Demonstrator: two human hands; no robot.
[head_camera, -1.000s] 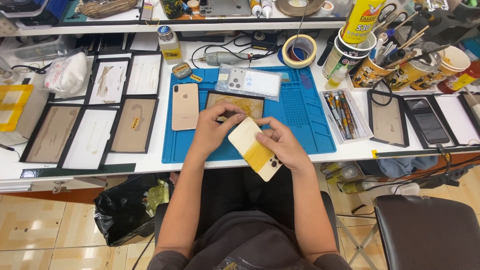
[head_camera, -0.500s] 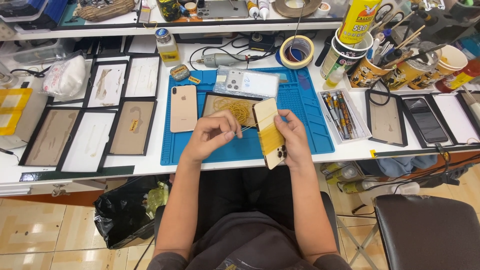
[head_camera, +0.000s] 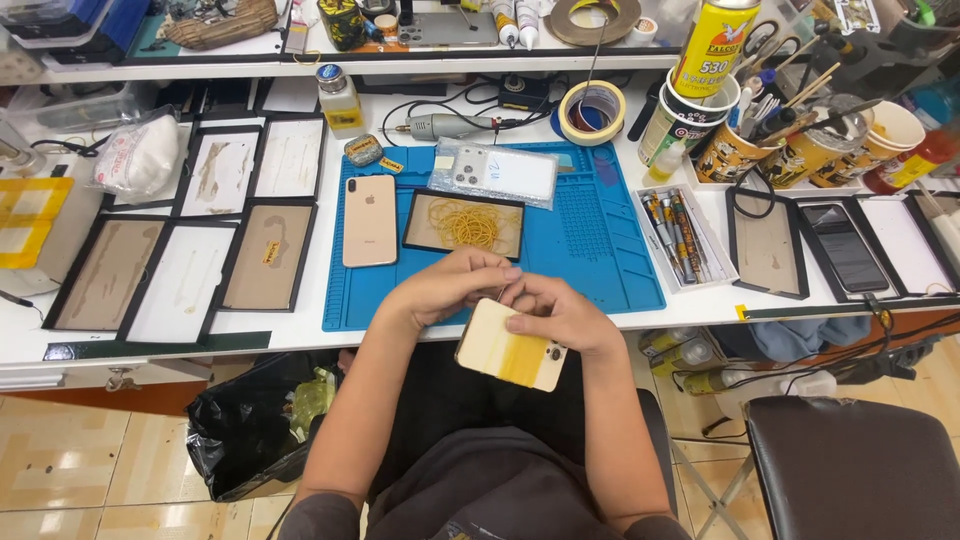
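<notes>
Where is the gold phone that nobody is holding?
In the head view, the gold phone lies face down on the left part of the blue mat, just left of the tray of yellow rubber bands and beyond the left hand.

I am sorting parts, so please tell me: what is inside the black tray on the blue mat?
The black tray on the blue mat holds a loose pile of yellow rubber bands. Its near edge is hidden by the left hand.

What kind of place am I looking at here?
Most likely a phone repair bench: a gold phone lies on a blue work mat, screen panels line the table, and cups of tools stand nearby.
</notes>
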